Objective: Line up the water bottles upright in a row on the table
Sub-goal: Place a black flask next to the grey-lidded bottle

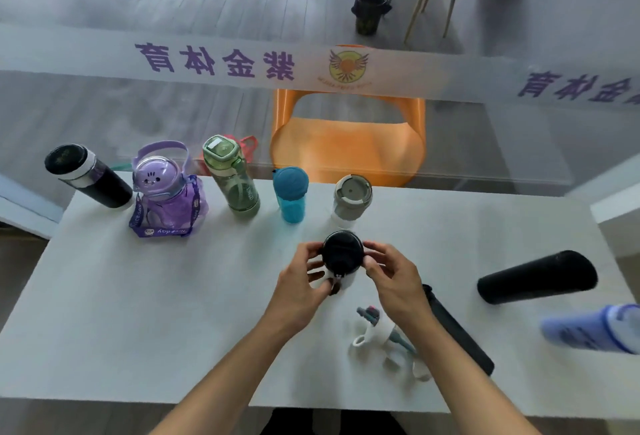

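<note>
Several bottles stand upright in a row along the far edge of the white table (173, 313): a black flask (90, 176), a purple cat bottle (166, 192), a green bottle (233, 178), a blue cup (291, 194) and a grey-lidded clear bottle (349, 201). In front of the row, my left hand (304, 282) and my right hand (391, 275) both hold a white bottle with a black lid (343, 253), upright. Lying on the table at the right are a black flask (536, 277), a slim black bottle (460, 334), a blue-purple bottle (592, 329) and a clear white-capped bottle (384, 337).
A glass partition with a printed banner (214, 59) rises right behind the table. Behind it stand an orange chair (346, 147) and a black bin (369, 10). A red-handled object (247, 145) sits behind the green bottle.
</note>
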